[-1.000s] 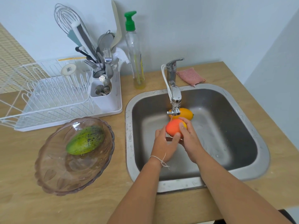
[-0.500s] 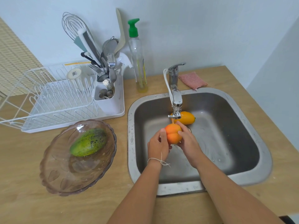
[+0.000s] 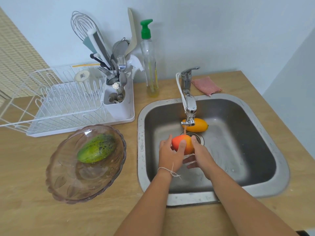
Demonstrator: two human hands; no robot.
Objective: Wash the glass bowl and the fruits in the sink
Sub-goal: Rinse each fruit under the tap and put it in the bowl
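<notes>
Fruit turned since earlier frame, thumb now across front. Left hand (image 3: pixel 168 155) curls round orange-red fruit (image 3: pixel 183 144); right hand (image 3: pixel 200 155) cups far side, under tap (image 3: pixel 188 106) stream over sink (image 3: pixel 279 167). Yellow fruit (image 3: pixel 198 125) lies behind, unwashed by look. Green fruit (image 3: pixel 97 148) sits in glass bowl (image 3: pixel 68 184) on counter. Roughly halfway.

a home kitchen: a steel sink (image 3: pixel 283 169) with a chrome tap (image 3: pixel 189 103) set into a wooden counter (image 3: pixel 34 210), a white dish rack (image 3: pixel 64 106) beside it with a caddy of cutlery and a whisk (image 3: pixel 83 26), a pump bottle of dish soap (image 3: pixel 150 65), and a pink scrub pad (image 3: pixel 206 86) by the wall
</notes>
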